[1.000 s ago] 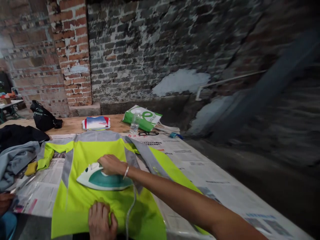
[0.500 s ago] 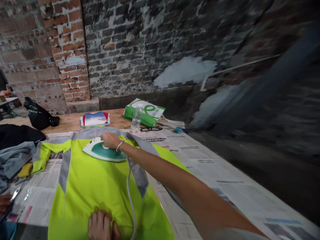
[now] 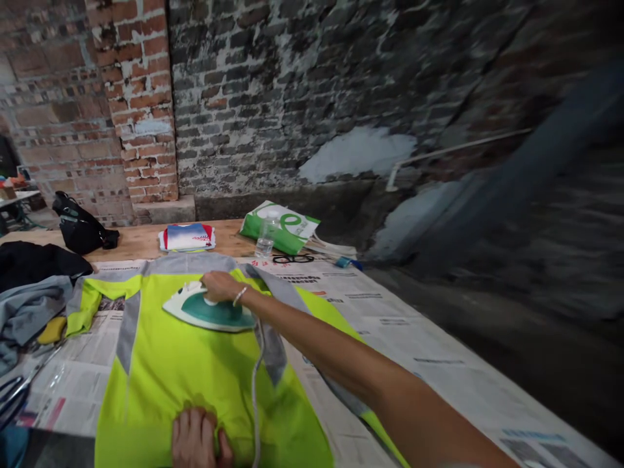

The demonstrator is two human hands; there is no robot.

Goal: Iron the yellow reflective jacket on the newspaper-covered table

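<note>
While the right hand (image 3: 221,286) grips the handle of a teal steam iron (image 3: 209,312) on a hi-vis garment (image 3: 195,383) at lower centre of the frame, the left hand (image 3: 195,439) lies open on it, apparently pressing it flat, holding nothing.

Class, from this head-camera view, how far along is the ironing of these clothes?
Done: a folded striped garment at the back of the wooden table looks finished. In hand: the right hand presses a green-and-white iron onto a yellow hi-vis garment, and the left hand flattens it. Left: probably its lower part, perhaps the heaped grey and black clothes too.
</note>
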